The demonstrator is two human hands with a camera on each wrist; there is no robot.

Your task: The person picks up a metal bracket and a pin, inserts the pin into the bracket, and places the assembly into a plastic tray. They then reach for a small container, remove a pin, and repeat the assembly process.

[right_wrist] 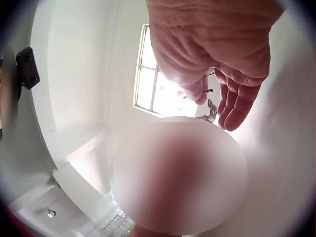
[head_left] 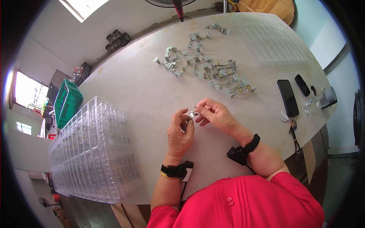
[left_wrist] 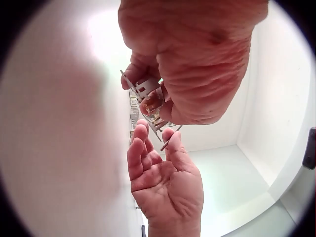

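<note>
Metal bracket (left_wrist: pixel 150 86) in left hand (head_left: pixel 180 133), clear trays (head_left: pixel 95 144) leftward, loose brackets (head_left: pixel 225 71) beyond.

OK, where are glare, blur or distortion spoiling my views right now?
Head: fisheye curvature bows the table, and the larger window at far left is blown out; left wrist: a bright glare patch beside the left hand, dark corners; right wrist: a smooth blurred oval masks the lower middle, and the window behind the right hand is overexposed.
</note>
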